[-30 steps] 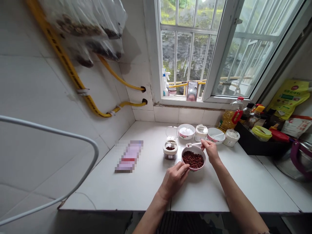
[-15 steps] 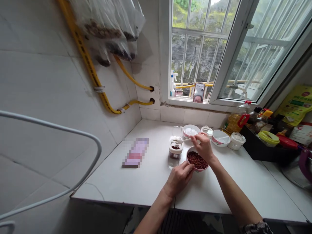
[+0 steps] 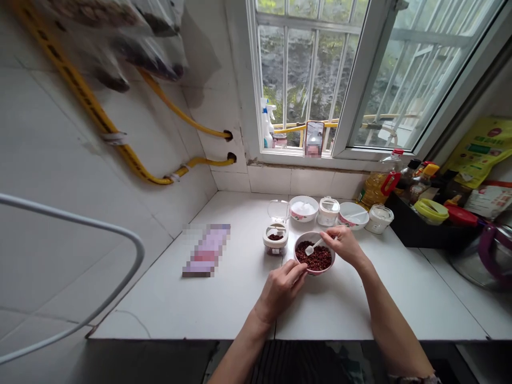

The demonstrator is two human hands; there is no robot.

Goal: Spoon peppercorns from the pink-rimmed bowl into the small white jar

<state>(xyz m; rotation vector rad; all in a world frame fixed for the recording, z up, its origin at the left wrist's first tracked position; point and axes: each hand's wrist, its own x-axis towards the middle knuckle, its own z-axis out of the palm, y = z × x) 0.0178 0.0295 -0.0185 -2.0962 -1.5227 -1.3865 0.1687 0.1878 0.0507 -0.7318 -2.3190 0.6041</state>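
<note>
A bowl (image 3: pixel 320 263) of dark red peppercorn-like grains stands on the white counter. My left hand (image 3: pixel 283 285) pinches its near left rim. Between the fingers of my right hand (image 3: pixel 342 242) is a small white spoon (image 3: pixel 310 249), its head over the grains in the bowl. Just left of the bowl sits a small clear jar (image 3: pixel 275 244) with its lid raised, dark red grains inside. Behind the bowl stand a bowl of white powder (image 3: pixel 304 208), a lidded jar (image 3: pixel 328 212), another bowl with a white spoon (image 3: pixel 353 215) and a second lidded jar (image 3: pixel 379 219).
A blurred purple packet (image 3: pixel 208 253) lies on the left of the counter. An oil bottle (image 3: pixel 376 186) and a black box (image 3: pixel 412 226) of condiments stand at the right. A phone (image 3: pixel 314 140) leans at the window. A grey rail (image 3: pixel 136 250) curves at the left.
My right hand has moved the white spoon from over the small open jar to over the grains in the bowl. The left hand stays at the bowl's rim. The whole view has shifted.
</note>
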